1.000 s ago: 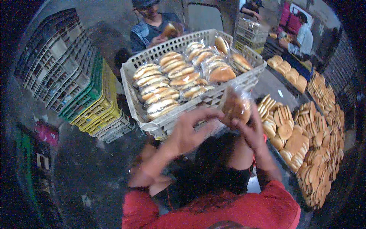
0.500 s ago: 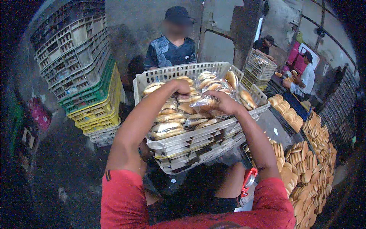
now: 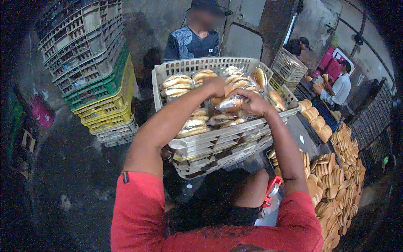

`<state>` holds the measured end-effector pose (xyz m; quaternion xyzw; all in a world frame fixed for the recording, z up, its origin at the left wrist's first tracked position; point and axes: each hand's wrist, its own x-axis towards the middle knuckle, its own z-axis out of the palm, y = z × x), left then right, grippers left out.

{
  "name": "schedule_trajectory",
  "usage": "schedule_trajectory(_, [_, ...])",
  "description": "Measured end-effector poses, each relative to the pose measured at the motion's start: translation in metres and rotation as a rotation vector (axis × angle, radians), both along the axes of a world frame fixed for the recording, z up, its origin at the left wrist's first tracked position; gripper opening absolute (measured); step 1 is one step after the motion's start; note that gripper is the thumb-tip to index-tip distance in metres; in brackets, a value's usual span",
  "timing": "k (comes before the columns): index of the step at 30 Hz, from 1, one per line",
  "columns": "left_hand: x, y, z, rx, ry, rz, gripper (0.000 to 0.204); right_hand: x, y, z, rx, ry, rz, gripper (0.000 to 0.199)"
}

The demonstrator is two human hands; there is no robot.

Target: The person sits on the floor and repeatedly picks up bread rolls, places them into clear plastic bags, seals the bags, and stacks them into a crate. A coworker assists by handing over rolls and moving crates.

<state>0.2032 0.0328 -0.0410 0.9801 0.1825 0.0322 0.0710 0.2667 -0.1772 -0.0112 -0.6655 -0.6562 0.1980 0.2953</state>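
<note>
A pale plastic crate (image 3: 218, 135) in front of me holds several clear bags of filled buns (image 3: 177, 84). Both my hands are over the crate's middle, at one bag of buns (image 3: 230, 104) with dark filling. My left hand (image 3: 215, 86) is closed at the bag's upper left, its fingertips partly hidden behind the knuckles. On the other side, my right hand (image 3: 253, 102) curls thumb and fingers round the bag's right end. More bagged buns lie beneath and around it, and a few lean against the crate's right end.
The crate tops a stack of similar crates. Tall stacked crates (image 3: 94, 86) in grey, green and yellow stand left. A person (image 3: 194, 44) faces me across the crate. To the right lie loose buns (image 3: 331, 189) in a large heap; two other people are beyond.
My hands have drawn closer together and the bag between them has shifted up and right, uncovering more buns at left. The whole view has tilted slightly.
</note>
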Motion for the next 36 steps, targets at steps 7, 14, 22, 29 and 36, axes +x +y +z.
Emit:
schedule_trajectory(7, [-0.110,-0.016,0.122,-0.660,-0.910,-0.248,0.070,-0.006,0.057,-0.018,-0.371,-0.473,0.033,0.062])
schedule_trajectory(14, [-0.218,-0.106,0.075,-1.648,-1.351,-0.265,0.050,-0.010,0.047,-0.011,-0.257,-0.558,0.135,0.039])
schedule_trajectory(22, [-0.210,-0.214,-0.020,-0.542,-1.295,-0.110,0.091,-0.159,-0.086,-0.061,0.579,0.633,-0.300,0.051])
schedule_trajectory(29, [-0.223,-0.246,-0.096,-1.072,-0.902,-0.055,0.089,-0.179,-0.130,-0.142,0.538,0.939,-0.737,0.033])
schedule_trajectory(36, [-0.228,-0.237,-0.130,-1.725,-0.958,0.002,0.076,-0.162,-0.127,-0.161,0.392,0.915,-0.696,0.029])
